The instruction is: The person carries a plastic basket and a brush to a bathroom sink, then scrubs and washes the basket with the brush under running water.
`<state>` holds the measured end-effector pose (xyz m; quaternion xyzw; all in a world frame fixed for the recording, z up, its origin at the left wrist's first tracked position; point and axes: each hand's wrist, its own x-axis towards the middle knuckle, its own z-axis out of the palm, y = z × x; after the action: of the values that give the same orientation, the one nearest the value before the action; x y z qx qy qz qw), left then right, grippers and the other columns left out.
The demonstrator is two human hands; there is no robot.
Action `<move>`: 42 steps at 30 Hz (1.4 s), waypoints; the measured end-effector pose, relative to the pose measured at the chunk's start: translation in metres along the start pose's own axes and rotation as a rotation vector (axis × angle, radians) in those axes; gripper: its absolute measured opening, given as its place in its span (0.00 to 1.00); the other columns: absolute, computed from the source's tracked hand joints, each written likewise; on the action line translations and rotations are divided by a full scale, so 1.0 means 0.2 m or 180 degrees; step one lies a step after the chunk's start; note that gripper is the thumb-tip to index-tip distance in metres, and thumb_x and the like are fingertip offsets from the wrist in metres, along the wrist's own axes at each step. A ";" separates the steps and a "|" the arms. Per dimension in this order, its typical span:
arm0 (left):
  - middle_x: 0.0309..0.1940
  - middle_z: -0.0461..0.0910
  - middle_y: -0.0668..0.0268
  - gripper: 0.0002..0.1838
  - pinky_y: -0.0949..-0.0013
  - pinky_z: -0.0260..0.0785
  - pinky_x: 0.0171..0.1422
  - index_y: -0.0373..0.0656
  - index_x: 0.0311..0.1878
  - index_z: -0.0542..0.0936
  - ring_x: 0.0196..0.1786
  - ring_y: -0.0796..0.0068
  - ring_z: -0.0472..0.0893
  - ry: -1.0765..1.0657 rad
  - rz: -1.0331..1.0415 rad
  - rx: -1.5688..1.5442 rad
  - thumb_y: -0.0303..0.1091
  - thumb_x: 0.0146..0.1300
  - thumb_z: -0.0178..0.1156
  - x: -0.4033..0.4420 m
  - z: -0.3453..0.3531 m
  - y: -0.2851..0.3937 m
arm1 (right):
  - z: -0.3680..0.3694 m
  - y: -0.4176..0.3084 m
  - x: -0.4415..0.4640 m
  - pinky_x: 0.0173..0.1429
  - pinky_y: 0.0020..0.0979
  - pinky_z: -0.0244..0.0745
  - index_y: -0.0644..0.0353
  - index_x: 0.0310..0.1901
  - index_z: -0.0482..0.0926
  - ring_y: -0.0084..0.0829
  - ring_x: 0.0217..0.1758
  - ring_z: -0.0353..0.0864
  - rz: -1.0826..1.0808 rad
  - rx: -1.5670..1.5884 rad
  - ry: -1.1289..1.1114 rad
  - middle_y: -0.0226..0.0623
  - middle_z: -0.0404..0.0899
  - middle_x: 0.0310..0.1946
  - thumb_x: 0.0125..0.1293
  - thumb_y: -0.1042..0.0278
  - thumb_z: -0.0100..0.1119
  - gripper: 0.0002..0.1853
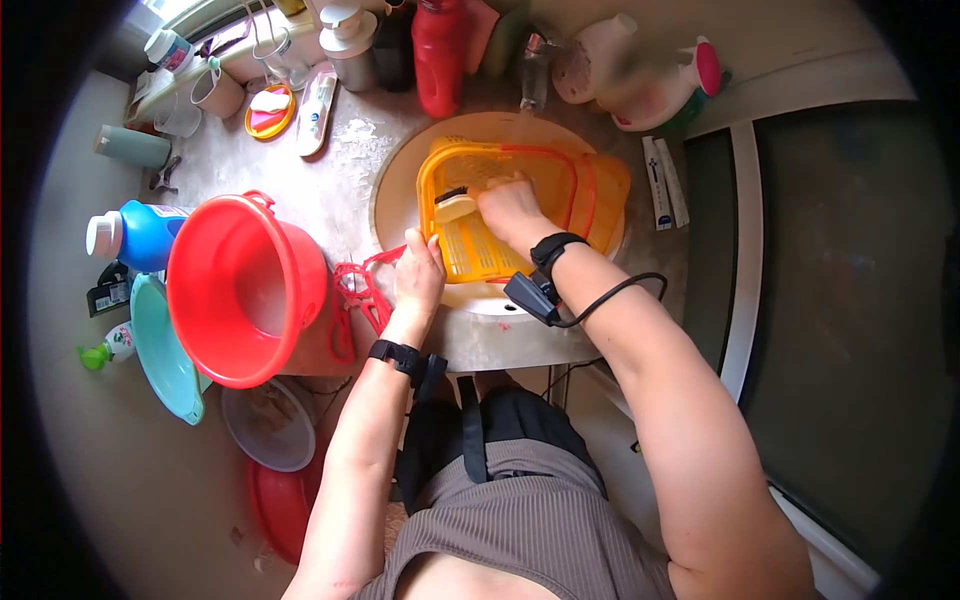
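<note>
An orange plastic basket (472, 256) with slotted walls lies tilted in the round sink (392, 190), its open side facing me. My left hand (419, 270) is closed on the basket's near left edge, next to a red plastic handle (366, 300) that sticks out to the left. Inside the basket, my right hand (512, 208) grips a scrub brush (456, 208) with a pale body and dark bristles. The bristles face up and away from me. Part of the brush is hidden under my fingers. Above the sink stands a metal faucet (535, 75).
Left of the sink, a red bucket (300, 270) stands at the counter edge, beside a teal basin (160, 345) and a blue bottle (150, 235). A red bottle (440, 60), a pump bottle (350, 50) and spray bottles line the back. A toothpaste box (657, 185) lies right.
</note>
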<state>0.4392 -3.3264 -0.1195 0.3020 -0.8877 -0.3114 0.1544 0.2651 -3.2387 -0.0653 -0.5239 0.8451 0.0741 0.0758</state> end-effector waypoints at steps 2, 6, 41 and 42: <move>0.27 0.77 0.43 0.11 0.43 0.67 0.29 0.40 0.46 0.62 0.28 0.37 0.78 -0.0011 0.0042 -0.0062 0.38 0.75 0.45 0.00 0.00 0.01 | 0.06 0.02 -0.03 0.54 0.48 0.69 0.45 0.42 0.85 0.34 0.47 0.85 0.0185 0.0280 -0.0010 0.34 0.87 0.40 0.65 0.64 0.48 0.13; 0.25 0.77 0.43 0.11 0.42 0.67 0.29 0.40 0.46 0.63 0.28 0.38 0.78 -0.0015 -0.0005 -0.0008 0.39 0.75 0.45 -0.03 0.00 0.00 | 0.08 0.04 -0.07 0.54 0.46 0.71 0.46 0.41 0.86 0.34 0.49 0.85 0.0257 0.0249 -0.0809 0.38 0.86 0.42 0.63 0.65 0.49 0.13; 0.46 0.81 0.62 0.19 0.55 0.76 0.48 0.47 0.56 0.78 0.45 0.64 0.80 -0.1583 -0.3500 -0.4971 0.47 0.74 0.46 0.39 0.12 -0.14 | 0.40 0.08 -0.28 0.66 0.44 0.65 0.56 0.55 0.75 0.47 0.62 0.71 0.1693 0.1519 -0.0849 0.42 0.76 0.57 0.60 0.71 0.53 0.19; 0.46 0.81 0.62 0.19 0.55 0.76 0.48 0.47 0.56 0.78 0.45 0.64 0.80 -0.1566 -0.3498 -0.4969 0.47 0.74 0.46 0.39 0.18 -0.17 | 0.40 0.09 -0.27 0.66 0.44 0.65 0.56 0.55 0.75 0.47 0.62 0.71 0.1679 0.1523 -0.0846 0.42 0.76 0.57 0.60 0.71 0.53 0.19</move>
<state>0.3773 -3.3801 -0.1629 0.4126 -0.1764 -0.8926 -0.0448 0.2773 -3.1682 -0.1313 -0.2417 0.9272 -0.0412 0.2833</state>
